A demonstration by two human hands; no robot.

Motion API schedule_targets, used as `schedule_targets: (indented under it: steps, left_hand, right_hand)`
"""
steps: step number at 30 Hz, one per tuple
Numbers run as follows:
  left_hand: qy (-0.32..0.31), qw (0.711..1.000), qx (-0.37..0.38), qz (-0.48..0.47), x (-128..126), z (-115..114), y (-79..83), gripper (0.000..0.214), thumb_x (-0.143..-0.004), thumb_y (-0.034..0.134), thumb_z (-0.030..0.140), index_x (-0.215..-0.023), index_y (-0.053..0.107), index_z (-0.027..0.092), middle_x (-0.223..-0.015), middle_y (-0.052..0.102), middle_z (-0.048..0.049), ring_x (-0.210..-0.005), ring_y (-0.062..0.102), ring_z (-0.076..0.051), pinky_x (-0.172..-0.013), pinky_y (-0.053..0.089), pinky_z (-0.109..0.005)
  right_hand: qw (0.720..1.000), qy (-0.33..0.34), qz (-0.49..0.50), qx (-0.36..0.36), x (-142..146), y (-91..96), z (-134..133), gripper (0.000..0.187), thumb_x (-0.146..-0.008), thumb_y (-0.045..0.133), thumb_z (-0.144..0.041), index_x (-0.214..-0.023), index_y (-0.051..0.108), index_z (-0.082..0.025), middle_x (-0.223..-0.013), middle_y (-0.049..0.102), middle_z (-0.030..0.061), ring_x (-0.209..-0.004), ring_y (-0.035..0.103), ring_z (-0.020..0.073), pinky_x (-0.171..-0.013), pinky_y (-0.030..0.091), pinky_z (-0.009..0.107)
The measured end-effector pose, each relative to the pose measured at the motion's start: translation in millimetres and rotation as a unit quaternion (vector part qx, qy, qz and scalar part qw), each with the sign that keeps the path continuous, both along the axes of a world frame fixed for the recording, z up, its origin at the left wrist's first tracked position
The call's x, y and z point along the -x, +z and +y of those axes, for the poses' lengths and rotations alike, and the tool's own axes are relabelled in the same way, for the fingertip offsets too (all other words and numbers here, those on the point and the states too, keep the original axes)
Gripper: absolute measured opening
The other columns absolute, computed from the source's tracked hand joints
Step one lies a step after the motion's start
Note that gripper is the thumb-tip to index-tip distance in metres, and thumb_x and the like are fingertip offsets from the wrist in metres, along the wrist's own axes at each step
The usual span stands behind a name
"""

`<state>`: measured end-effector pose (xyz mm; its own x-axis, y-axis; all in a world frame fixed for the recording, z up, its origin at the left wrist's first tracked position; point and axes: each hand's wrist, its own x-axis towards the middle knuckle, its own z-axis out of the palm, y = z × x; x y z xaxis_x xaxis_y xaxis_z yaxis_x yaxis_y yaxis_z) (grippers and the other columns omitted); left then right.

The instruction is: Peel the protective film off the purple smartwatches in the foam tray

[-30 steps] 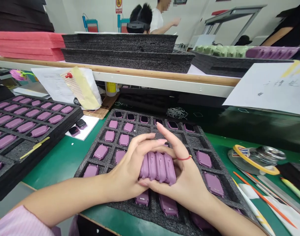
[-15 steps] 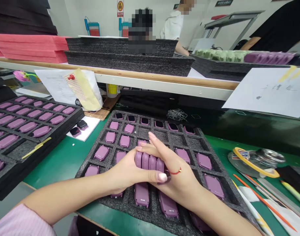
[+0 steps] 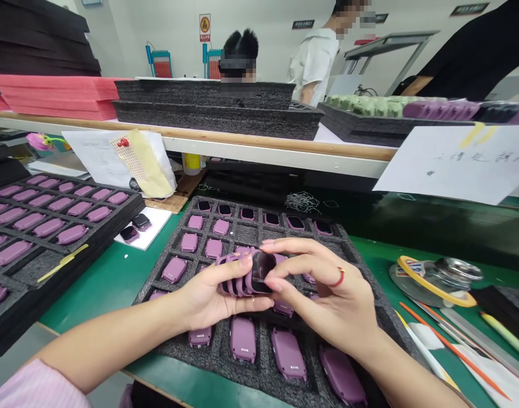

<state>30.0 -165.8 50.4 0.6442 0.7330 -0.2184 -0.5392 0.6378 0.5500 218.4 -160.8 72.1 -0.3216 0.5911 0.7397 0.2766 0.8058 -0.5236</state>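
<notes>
My left hand is closed round a stack of several purple watch bodies, held on edge above a black foam tray. My right hand pinches the end piece of that stack, a purple watch body with a dark screen turned toward me. A red ring sits on a right finger. The tray below has pockets holding purple watch bodies face down, and a far row with dark screens facing up.
A second foam tray full of purple bodies lies at the left. Two loose watches rest on a white card. A tape roll, sticks and tools lie at the right. Foam stacks sit on the shelf. People stand behind.
The stack was clasped flat between both hands low on the tray; now it is lifted and turned, and my right fingers grip the end piece with its screen showing.
</notes>
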Motion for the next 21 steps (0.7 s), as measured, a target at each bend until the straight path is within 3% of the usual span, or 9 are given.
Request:
schedule_targets:
  steps: [4,6,8,11,12,21]
  left_hand:
    - [-0.051,0.997,-0.046,-0.033,1,0,-2.9,0.038,-0.078,0.081,0.04,-0.104,0.077,0.013,-0.102,0.077,-0.008,-0.091,0.075,-0.019,-0.069,0.058,-0.018]
    - [-0.071,0.993,-0.07,-0.058,3,0,-3.7,0.04,-0.08,0.079,0.042,-0.108,0.076,0.013,-0.108,0.076,-0.0088,-0.094,0.074,-0.02,-0.063,0.057,-0.017]
    - [-0.082,0.99,-0.087,-0.076,4,0,-3.3,0.041,-0.081,0.077,0.042,-0.11,0.075,0.014,-0.109,0.076,-0.0096,-0.092,0.074,-0.019,-0.059,0.055,-0.016]
    - [-0.11,0.987,-0.086,-0.083,6,1,-1.1,0.045,-0.079,0.078,0.045,-0.109,0.076,0.011,-0.099,0.077,-0.0109,-0.081,0.074,-0.015,-0.059,0.054,-0.013]
    - [-0.118,0.986,-0.084,-0.083,7,1,-0.5,0.048,-0.078,0.079,0.047,-0.109,0.076,0.01,-0.096,0.077,-0.011,-0.079,0.073,-0.014,-0.059,0.053,-0.012]
    - [-0.124,0.986,-0.088,-0.075,8,0,-2.1,0.051,-0.077,0.079,0.049,-0.11,0.075,0.01,-0.103,0.077,-0.0142,-0.085,0.074,-0.015,-0.058,0.053,-0.01]
  right_hand:
    - [0.985,-0.066,0.159,-0.005,0,1.6,-7,0.014,-0.089,0.068,-0.012,-0.084,0.068,-0.025,-0.084,0.073,0.0008,-0.076,0.071,0.0153,-0.073,0.061,0.029]
    - [0.975,-0.062,0.214,0.01,-1,3.1,-11,0.012,-0.092,0.065,-0.015,-0.087,0.067,-0.025,-0.087,0.073,0.0012,-0.074,0.072,0.0145,-0.072,0.062,0.028]
    - [0.983,-0.006,0.18,0.034,-1,3.2,-13,0.009,-0.091,0.07,-0.025,-0.099,0.067,-0.026,-0.101,0.073,0.0045,-0.091,0.073,0.0189,-0.082,0.063,0.033]
    - [0.996,0.054,0.045,0.063,1,-0.2,-13,0.055,-0.079,0.082,-0.036,-0.128,0.059,-0.026,-0.128,0.065,0.0106,-0.121,0.063,0.0282,-0.103,0.055,0.046]
    - [0.996,0.054,0.013,0.063,2,-1.9,-13,0.063,-0.077,0.084,-0.035,-0.133,0.055,-0.026,-0.131,0.063,0.0111,-0.125,0.06,0.0286,-0.107,0.052,0.047]
    - [0.996,0.072,0.001,0.05,3,-3.6,-12,0.06,-0.08,0.079,-0.022,-0.134,0.054,-0.029,-0.131,0.062,0.0079,-0.125,0.059,0.0236,-0.107,0.052,0.041]
